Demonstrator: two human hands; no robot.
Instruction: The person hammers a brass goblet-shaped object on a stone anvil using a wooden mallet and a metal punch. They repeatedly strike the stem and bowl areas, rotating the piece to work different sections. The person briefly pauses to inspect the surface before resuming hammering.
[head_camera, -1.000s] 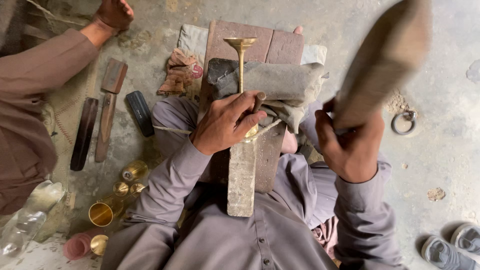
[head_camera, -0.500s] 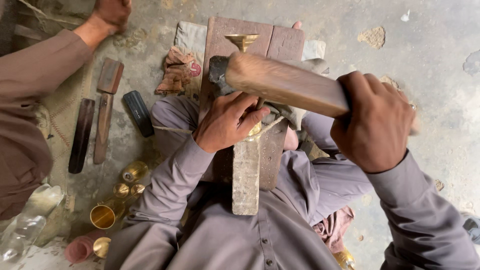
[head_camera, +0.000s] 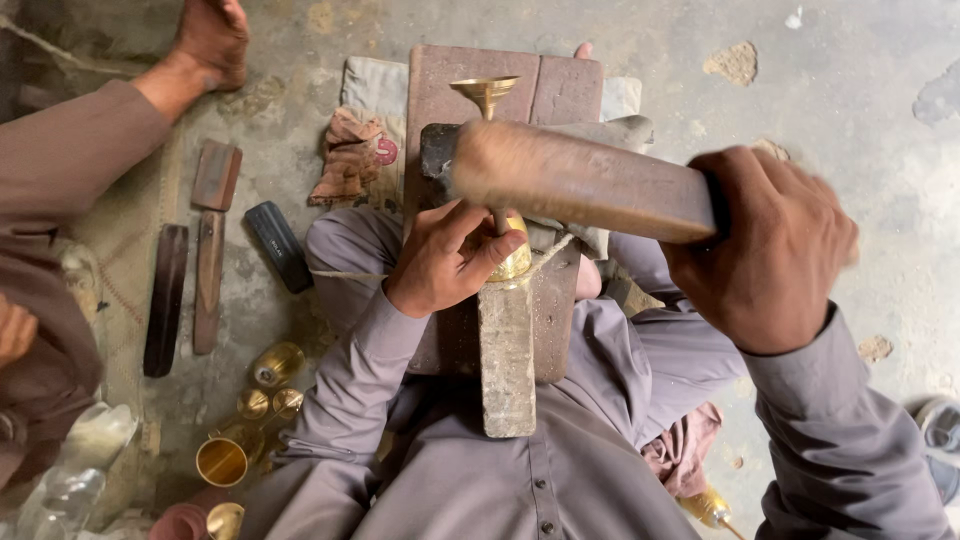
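My right hand (head_camera: 770, 250) grips the thick wooden handle of a hammer (head_camera: 570, 175), which lies level across the view with its dark head at the left, blurred by motion. My left hand (head_camera: 445, 258) holds a brass stemmed piece (head_camera: 487, 95) down on a wooden block (head_camera: 510, 360). The flared brass top points away from me and the rounded brass part sits under my fingers. The hammer head hangs just above my left hand and the brass stem. A brown board (head_camera: 560, 85) lies beneath the block, across my lap.
Several brass cups (head_camera: 225, 460) stand on the floor at the lower left. Dark wooden and metal tools (head_camera: 208, 250) lie at the left beside a black bar (head_camera: 278, 245). Another person's sleeve (head_camera: 70, 160) and bare foot (head_camera: 210, 40) are at the upper left. A crumpled cloth (head_camera: 350, 155) lies by the board.
My right hand swung the hammer down from raised at the right to level over the brass piece. My left hand stayed on the piece.
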